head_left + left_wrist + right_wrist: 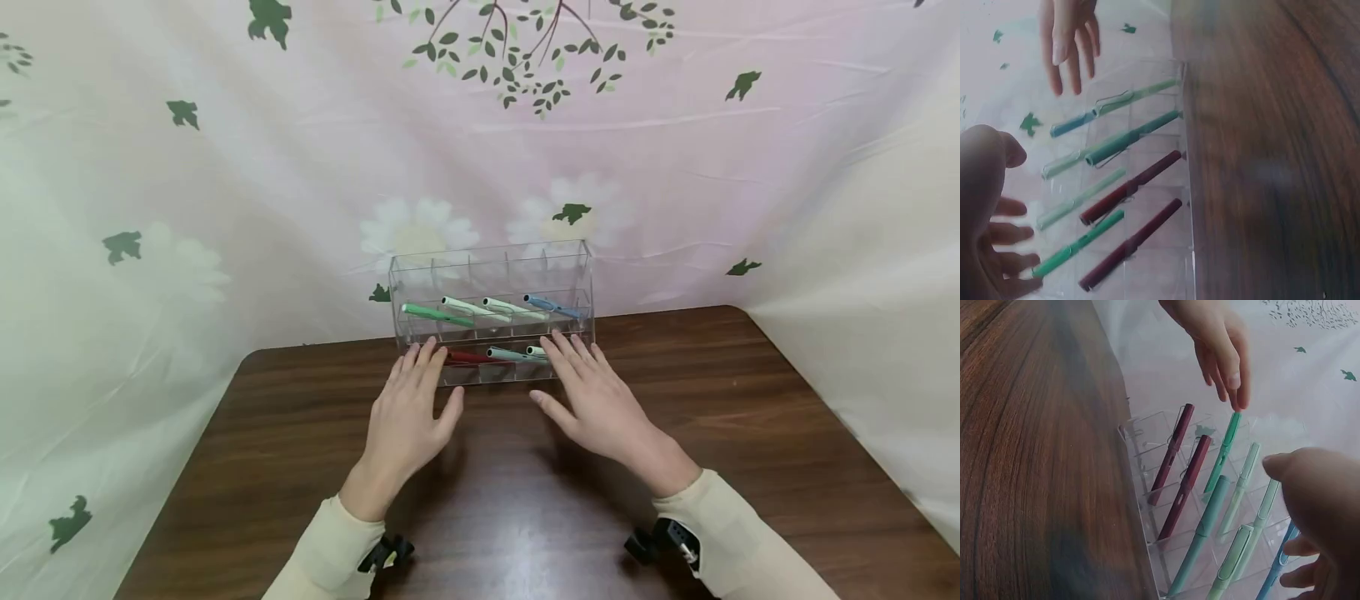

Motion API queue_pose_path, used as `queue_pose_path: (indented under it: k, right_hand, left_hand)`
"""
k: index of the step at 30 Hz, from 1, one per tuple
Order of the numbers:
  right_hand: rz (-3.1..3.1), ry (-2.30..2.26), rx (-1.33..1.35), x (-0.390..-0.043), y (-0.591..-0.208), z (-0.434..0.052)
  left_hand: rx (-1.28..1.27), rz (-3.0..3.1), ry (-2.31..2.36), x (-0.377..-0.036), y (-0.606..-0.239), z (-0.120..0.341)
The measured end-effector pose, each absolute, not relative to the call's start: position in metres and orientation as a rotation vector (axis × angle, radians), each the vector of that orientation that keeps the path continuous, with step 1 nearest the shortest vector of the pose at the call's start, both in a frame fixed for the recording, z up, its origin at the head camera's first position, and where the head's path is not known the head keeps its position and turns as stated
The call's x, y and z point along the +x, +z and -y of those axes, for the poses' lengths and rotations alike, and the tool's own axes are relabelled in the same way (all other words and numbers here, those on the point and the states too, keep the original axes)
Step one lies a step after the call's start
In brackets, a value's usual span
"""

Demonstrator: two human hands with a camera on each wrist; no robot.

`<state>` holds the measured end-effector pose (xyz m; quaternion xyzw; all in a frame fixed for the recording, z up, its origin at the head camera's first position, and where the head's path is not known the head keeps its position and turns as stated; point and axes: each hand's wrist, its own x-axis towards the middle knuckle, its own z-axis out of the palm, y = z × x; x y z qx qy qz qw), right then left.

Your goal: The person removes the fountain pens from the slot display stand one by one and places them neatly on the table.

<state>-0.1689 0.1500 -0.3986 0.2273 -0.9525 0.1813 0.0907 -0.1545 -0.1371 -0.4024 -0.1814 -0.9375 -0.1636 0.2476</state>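
Hovering side by side over the table [750,433]: left hand [408,417] and right hand [596,400], apart, fingers straight and spread, gripping nothing. Fingertips at the front of a clear rack [491,275], which stands at the table's far edge, against a flowered cloth [225,167]. Whether fingertips actually touch the rack: cannot tell from the head view.

From the head view, upper tier: green pen [437,314], two pale pens [475,308], blue pen [553,307]. Lower tier mostly hidden behind the hands, only a red pen [467,357] and a teal pen [513,354] peeking between them.

From the left wrist view, more on show: two dark red pens [1129,187] lying slanted in the lower slots, plus teal, pale green and blue ones, with the left palm close and blurred at the lower left corner and the right hand's fingers at the top.

From the right wrist view: rack dividers plain, pens leaning in separate slots, left hand's fingertips [1235,384] just above the green pen's end, right thumb blurred at the right edge.
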Motion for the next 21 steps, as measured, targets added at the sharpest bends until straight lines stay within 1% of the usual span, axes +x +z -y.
queue_pose_path:
  k: [6,12,21]
  right_hand:
    - [2.653,0.792,0.631,-0.173,-0.399,-0.153]
    - [2.411,0.946,0.606,-0.185,-0.402,-0.155]
    - [2.356,1.12,0.578,-0.199,-0.405,-0.161]
  left_hand:
    - [-0.552,2.332,-0.605,-0.159,-0.405,0.144]
    - [-0.448,2.206,-0.744,-0.165,-0.396,0.155]
    - [-0.362,2.197,-1.017,-0.178,-0.391,0.174]
